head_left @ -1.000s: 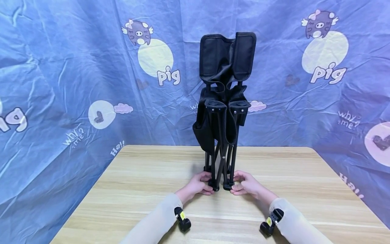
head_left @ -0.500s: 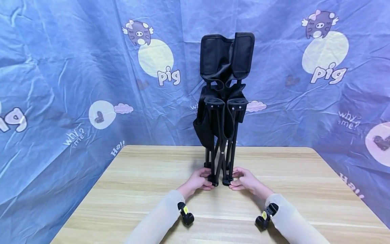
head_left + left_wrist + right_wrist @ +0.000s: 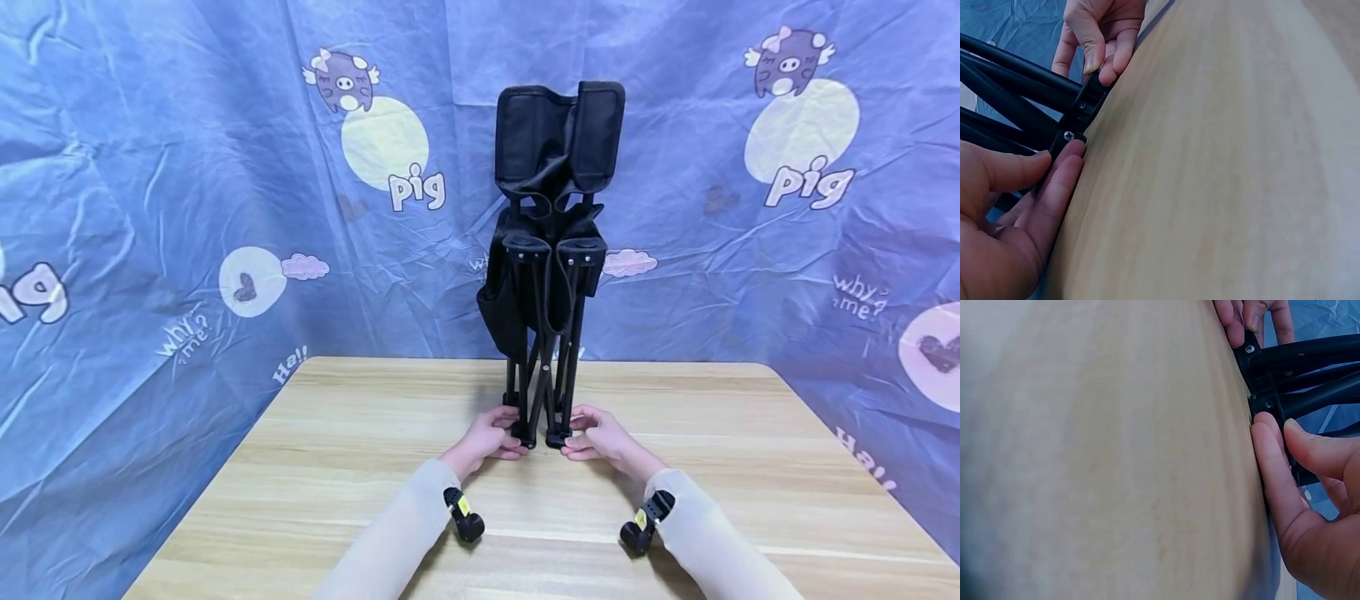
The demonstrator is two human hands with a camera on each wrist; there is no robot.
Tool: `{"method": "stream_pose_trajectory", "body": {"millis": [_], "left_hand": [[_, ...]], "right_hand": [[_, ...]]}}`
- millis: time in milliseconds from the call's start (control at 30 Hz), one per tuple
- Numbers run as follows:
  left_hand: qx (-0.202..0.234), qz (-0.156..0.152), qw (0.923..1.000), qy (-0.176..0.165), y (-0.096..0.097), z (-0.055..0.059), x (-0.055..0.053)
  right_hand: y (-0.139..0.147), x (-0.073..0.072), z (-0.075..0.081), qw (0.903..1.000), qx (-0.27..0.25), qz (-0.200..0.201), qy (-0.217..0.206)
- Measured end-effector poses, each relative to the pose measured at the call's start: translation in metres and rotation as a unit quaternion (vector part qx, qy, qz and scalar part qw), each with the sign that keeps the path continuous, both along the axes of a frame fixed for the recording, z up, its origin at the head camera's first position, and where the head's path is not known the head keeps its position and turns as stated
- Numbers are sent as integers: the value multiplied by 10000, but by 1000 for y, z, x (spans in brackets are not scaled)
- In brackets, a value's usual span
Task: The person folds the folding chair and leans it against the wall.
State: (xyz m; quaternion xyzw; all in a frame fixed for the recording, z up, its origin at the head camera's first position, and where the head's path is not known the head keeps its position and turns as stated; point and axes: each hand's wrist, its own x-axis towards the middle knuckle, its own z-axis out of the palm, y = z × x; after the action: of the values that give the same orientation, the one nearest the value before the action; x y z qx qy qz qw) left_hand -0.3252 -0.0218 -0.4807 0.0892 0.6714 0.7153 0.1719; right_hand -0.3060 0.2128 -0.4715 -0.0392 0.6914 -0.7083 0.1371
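A black folding camp chair (image 3: 555, 158), mostly folded, stands upright on the wooden table. Its fabric bunches between the thin crossed legs (image 3: 545, 383). My left hand (image 3: 489, 437) grips the front left foot, thumb on the near side and fingers around the outside. On the opposite side, my right hand (image 3: 603, 437) pinches the front right foot. Close up in the left wrist view, a screw shows on the plastic foot (image 3: 1071, 135) beside my left fingers. The right wrist view has my right thumb and fingers against the other foot (image 3: 1266, 403). A narrow gap separates the two front feet.
The wood-grain table (image 3: 360, 400) extends on both sides of the chair. Behind it hangs a blue cloth (image 3: 420, 308) printed with pigs and words. Each sleeve carries a black wrist camera, one on the left (image 3: 467, 517) and one on the right (image 3: 643, 527).
Both hands and the chair have shifted away from me across the table. The right foot has come slightly nearer the left one. Both hands keep their hold.
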Motion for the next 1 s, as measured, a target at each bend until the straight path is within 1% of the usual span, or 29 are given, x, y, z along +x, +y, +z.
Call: {"method": "stream_pose_trajectory", "body": {"millis": [200, 467, 833, 1000], "left_hand": [[63, 47, 10000, 27, 1, -1, -5], [166, 263, 9995, -33, 3, -1, -12], [361, 465, 9983, -10, 6, -2, -17], [402, 612, 9973, -2, 8, -4, -20]], "right_hand": [[-1, -5, -1, 9999, -62, -119, -9], [-3, -12, -2, 9996, -82, -265, 26], [-4, -19, -2, 9994, -91, -308, 137], [-6, -21, -3, 9990, -120, -415, 84]]}}
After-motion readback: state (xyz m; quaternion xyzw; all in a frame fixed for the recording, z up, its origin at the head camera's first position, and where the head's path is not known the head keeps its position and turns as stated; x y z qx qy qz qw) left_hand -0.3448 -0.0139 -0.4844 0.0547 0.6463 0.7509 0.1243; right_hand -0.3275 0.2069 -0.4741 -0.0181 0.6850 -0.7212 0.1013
